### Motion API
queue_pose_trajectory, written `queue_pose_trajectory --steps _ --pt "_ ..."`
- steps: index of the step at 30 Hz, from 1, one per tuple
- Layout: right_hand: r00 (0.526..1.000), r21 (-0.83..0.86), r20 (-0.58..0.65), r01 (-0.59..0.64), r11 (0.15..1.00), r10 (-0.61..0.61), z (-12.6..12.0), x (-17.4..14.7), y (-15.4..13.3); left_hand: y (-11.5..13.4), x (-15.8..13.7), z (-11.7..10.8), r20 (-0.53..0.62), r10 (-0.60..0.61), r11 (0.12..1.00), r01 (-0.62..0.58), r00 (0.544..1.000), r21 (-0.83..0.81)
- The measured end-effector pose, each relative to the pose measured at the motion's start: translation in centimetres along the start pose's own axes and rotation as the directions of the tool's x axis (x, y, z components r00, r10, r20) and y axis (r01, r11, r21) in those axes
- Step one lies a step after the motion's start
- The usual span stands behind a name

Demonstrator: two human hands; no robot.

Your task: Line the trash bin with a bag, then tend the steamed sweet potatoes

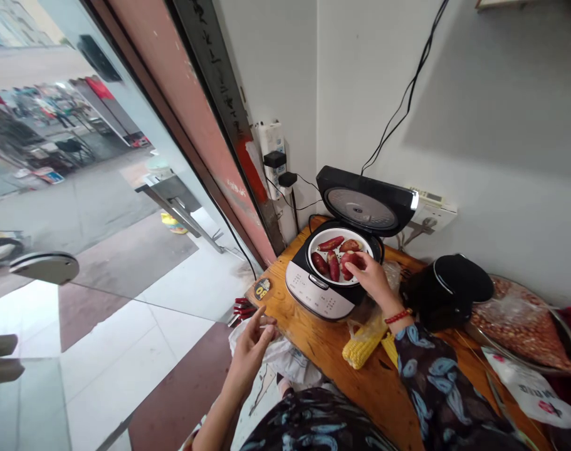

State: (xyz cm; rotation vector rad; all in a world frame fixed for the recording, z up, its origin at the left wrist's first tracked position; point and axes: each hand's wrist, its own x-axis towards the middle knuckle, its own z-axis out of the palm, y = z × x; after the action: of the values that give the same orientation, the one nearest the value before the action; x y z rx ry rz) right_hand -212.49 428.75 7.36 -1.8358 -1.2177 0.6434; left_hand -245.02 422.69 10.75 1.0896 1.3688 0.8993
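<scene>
In the head view, right of centre, the right hand (373,280) pinches a plump, red-skinned sweet potato (346,268), partly hidden by fingertips, at the right side of a white steamer tray (316,239). Its long axis runs roughly up and down the frame; a pale patch marks its upper end. Four more sweet potatoes (333,265) lie variously angled. Lower centre, the left hand (250,347) is empty, fingers loosely spread.

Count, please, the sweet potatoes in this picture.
5. One sweet potato lies at the back left of the white tray, one back right, one front left, one front middle, and one is in the right hand. Others may be hidden beneath.
</scene>
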Motion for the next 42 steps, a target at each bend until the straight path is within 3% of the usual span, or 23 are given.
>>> queue_pose_trajectory --steps 3,5,12,21,27,35,39,42 --pt "0.994 -0.448 0.104 0.028 0.893 0.022 -0.4 2.2 1.3 -0.5 -0.6 -0.9 -0.05 -0.057 0.998 0.056 0.997 -0.032" --pt "0.989 -0.582 0.147 0.062 0.811 0.031 0.1 2.8 1.2 -0.6 -0.9 -1.2 -0.052 -0.081 0.995 0.078 0.995 -0.054" --pt "0.97 -0.712 0.242 0.192 0.676 -0.021 2.4 3.2 0.6 -0.5 -1.3 -2.0 -0.026 -0.066 0.997 0.065 0.998 -0.032" --pt "0.938 -0.747 0.271 0.347 0.566 -0.217 0.1 7.1 0.8 -0.4 -1.7 -3.1 -0.086 -0.119 0.993 0.117 0.989 -0.029" --pt "0.916 -0.774 0.368 0.398 0.493 -0.162 1.1 10.1 1.4 -0.3 -1.8 -3.7 -0.085 -0.112 0.993 0.109 0.99 -0.046" --pt "0.893 -0.761 0.427 0.44 0.478 -0.142 2.9 11.5 1.5 -0.7 -2.6 -5.2 -0.13 -0.129 0.99 0.122 0.983 -0.065" --pt "0.898 -0.725 0.404 0.431 0.537 -0.174 2.6 10.9 1.0 -0.7 -3.1 -5.6 -0.149 -0.118 0.991 0.106 0.982 -0.087" --pt "0.929 -0.684 0.312 0.367 0.63 -0.202 1.5 10.0 0.4 -0.5 -3.2 -5.7 -0.156 -0.115 0.99 0.1 0.981 -0.102"
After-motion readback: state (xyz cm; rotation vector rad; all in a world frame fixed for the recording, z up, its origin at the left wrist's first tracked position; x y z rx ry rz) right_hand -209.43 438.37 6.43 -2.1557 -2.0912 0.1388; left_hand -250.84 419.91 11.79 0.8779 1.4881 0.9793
